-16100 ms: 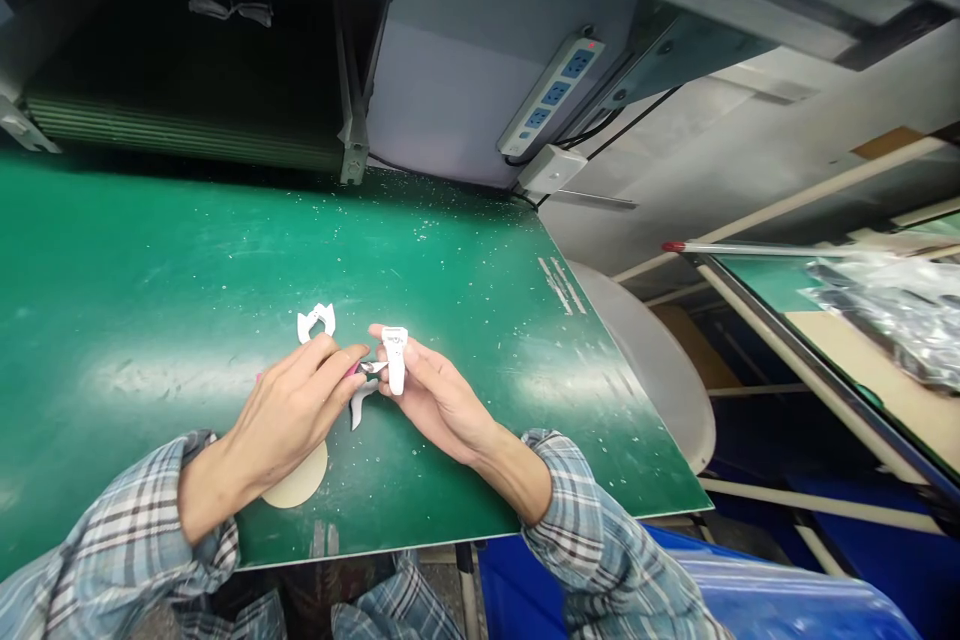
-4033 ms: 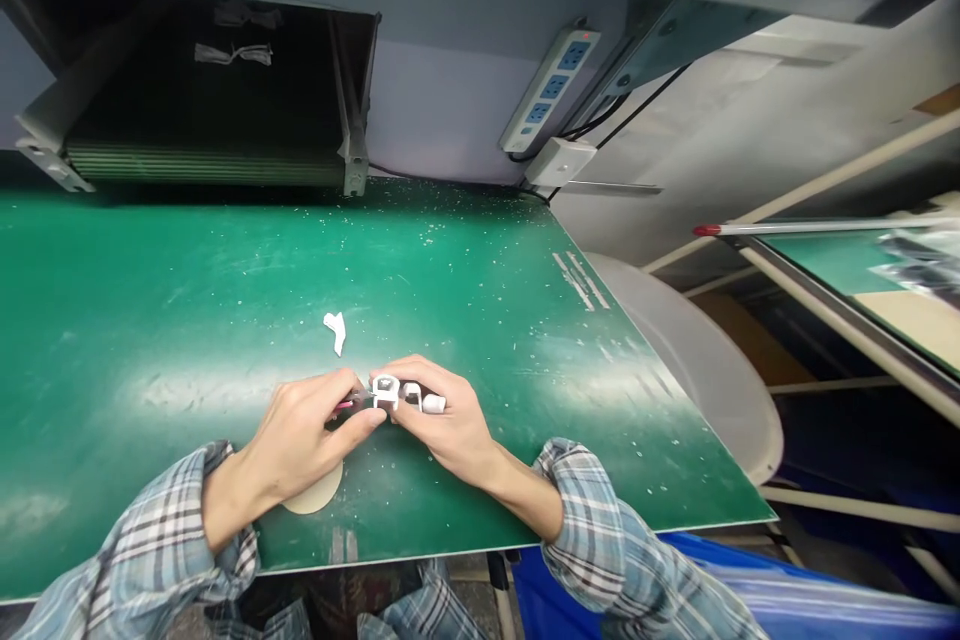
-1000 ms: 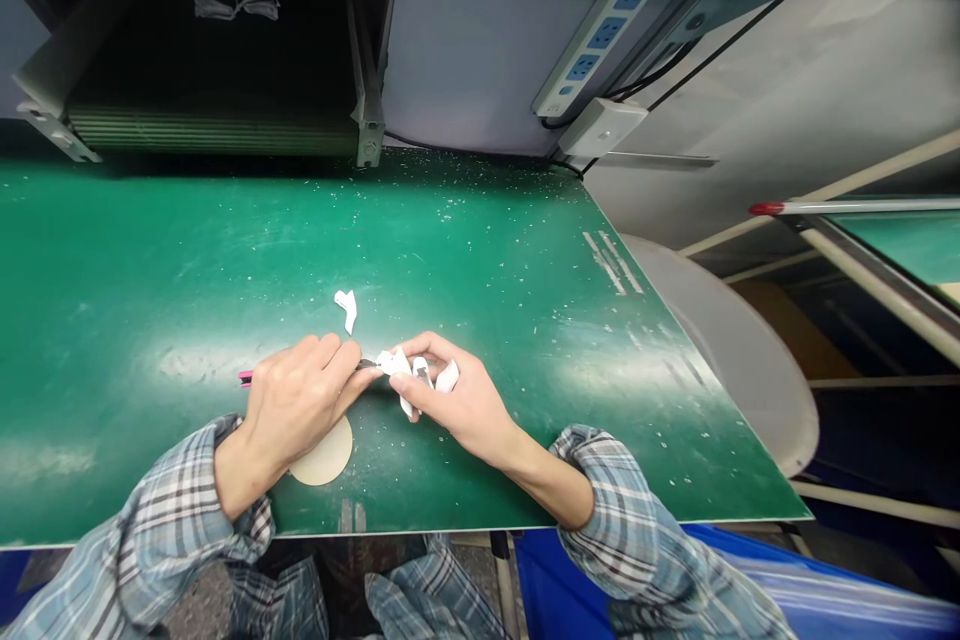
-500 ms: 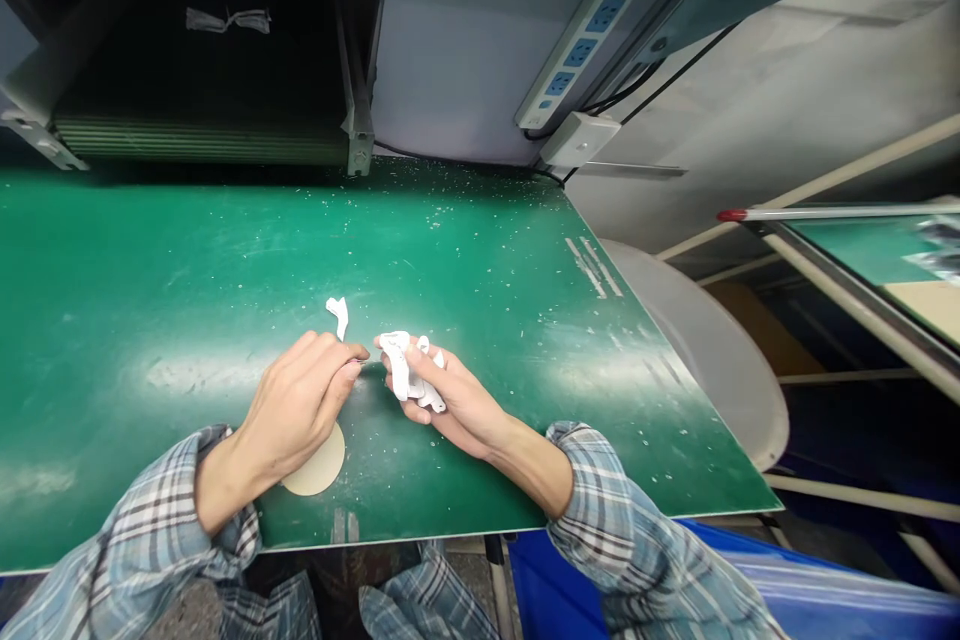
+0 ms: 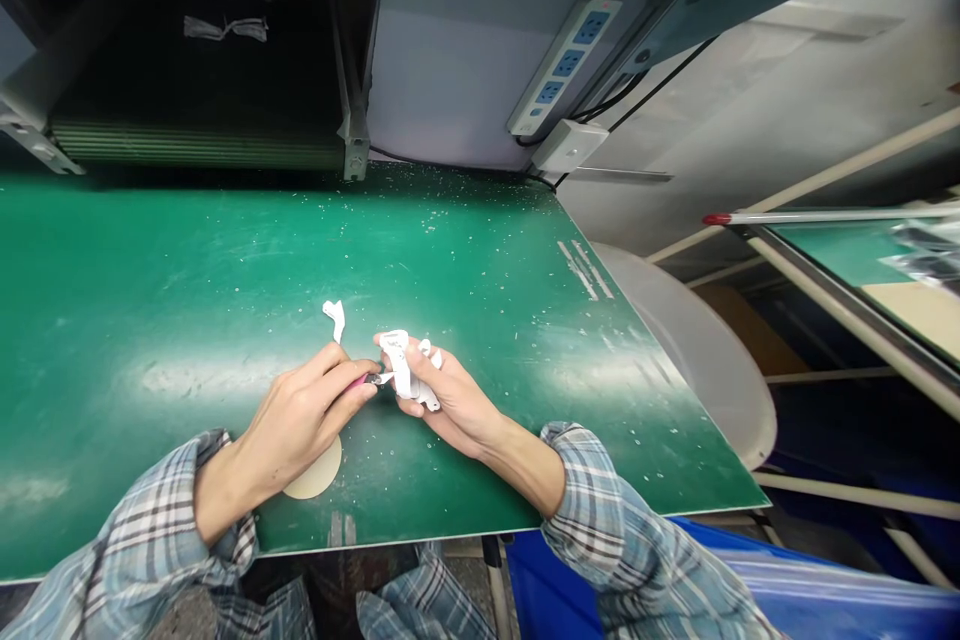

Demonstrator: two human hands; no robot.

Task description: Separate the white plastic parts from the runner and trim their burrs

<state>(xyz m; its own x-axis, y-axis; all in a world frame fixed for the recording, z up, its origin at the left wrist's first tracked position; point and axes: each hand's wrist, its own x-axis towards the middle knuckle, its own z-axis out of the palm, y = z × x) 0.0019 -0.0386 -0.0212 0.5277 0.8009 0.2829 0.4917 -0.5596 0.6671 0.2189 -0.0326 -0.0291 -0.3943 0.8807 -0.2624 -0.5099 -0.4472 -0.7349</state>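
Note:
My left hand [image 5: 311,405] is closed in a pinch on a small tool [image 5: 366,380] with a pink handle and a dark, pale-tipped end. The tip points right and meets, or nearly meets, the white plastic pieces. My right hand [image 5: 461,410] grips several curved white plastic pieces [image 5: 401,365] between thumb and fingers; the fingers partly cover them. Just beyond my left hand, one loose white plastic piece [image 5: 337,320] of similar shape lies on the green tabletop. Under my left wrist a round beige disc [image 5: 319,473] is partly hidden.
The green table [image 5: 465,260] is dotted with white specks. A conveyor [image 5: 202,145] opens at the back left, with a clear wrapped item [image 5: 225,28] on it. A power strip [image 5: 566,65] hangs at the back. To the right are a round grey seat [image 5: 697,360] and another bench [image 5: 832,250].
My left hand has shifted slightly right, bringing the pink-handled tool into view against or beside the white pieces. My right hand keeps its grip almost unmoved. The camera view has shifted slightly.

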